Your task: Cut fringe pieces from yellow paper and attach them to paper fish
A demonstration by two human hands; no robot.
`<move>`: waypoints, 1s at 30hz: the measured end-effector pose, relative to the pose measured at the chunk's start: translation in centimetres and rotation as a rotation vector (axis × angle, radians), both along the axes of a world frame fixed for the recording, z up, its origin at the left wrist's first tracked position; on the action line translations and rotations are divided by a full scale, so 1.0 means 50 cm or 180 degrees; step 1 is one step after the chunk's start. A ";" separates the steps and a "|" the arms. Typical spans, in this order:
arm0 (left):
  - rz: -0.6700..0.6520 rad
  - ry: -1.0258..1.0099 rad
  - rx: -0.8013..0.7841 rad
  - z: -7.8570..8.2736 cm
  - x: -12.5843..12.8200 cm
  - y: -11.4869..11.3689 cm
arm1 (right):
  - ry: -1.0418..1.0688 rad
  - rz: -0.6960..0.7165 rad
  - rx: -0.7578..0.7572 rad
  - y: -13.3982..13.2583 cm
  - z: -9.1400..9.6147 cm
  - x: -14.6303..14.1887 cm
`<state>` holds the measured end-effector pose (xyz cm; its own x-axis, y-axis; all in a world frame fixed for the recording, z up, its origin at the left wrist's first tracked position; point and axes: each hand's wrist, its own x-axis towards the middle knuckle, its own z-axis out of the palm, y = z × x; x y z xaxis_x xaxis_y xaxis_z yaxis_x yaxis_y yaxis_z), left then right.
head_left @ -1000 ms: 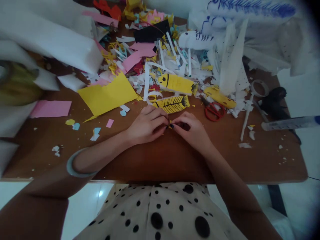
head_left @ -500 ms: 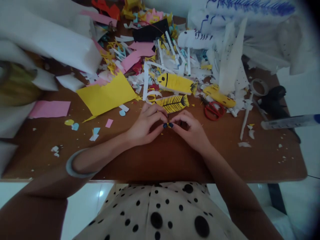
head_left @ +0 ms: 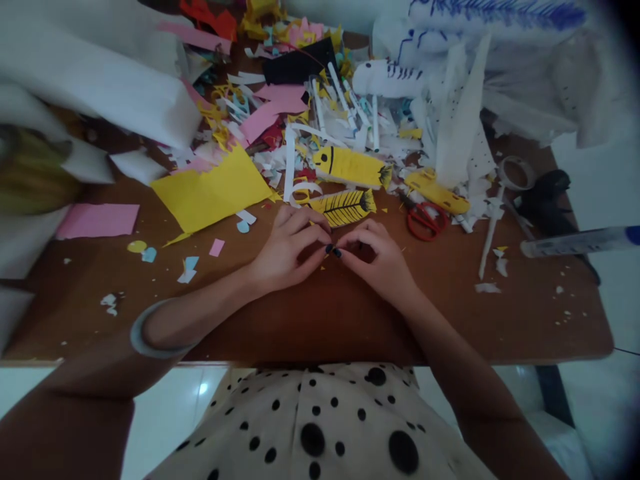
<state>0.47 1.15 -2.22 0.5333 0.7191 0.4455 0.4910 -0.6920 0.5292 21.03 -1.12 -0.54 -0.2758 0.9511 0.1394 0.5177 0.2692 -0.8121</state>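
Observation:
My left hand [head_left: 293, 247] and my right hand [head_left: 375, 257] meet over the table, thumbs and fingertips pinched close together. A tiny yellow piece [head_left: 329, 255] shows faintly at the fingertips; its kind is too small to make out. Just beyond the fingers lies a yellow fish-tail-shaped cutout [head_left: 345, 208] with black lines. Behind that is a yellow fish shape [head_left: 350, 167] with a drawn face and a dark fringed tail. Red-handled scissors [head_left: 427, 221] rest to the right of my right hand.
A yellow sheet [head_left: 213, 193] and a pink paper [head_left: 97, 221] lie on the brown table [head_left: 320, 320] at left. Paper scraps and white markers [head_left: 376, 123] crowd the back. At right are a yellow cutter [head_left: 435, 190], a tape roll [head_left: 517, 175] and a clear tube [head_left: 580, 244].
My fingertips have shifted slightly and the thumbs have turned. The yellow piece between them shows less than before. The whole view has slid a little.

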 end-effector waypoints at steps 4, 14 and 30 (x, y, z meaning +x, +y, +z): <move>0.0024 -0.0172 0.0153 0.003 0.001 -0.005 | 0.0195 -0.0047 -0.0147 -0.001 -0.001 -0.002; 0.0454 0.0280 0.0210 0.004 -0.029 0.026 | 0.0359 -0.0492 -0.0320 0.009 -0.006 0.020; 0.1212 0.1004 -0.0147 -0.029 -0.022 0.047 | -0.0483 -0.0764 0.0441 0.015 -0.004 0.040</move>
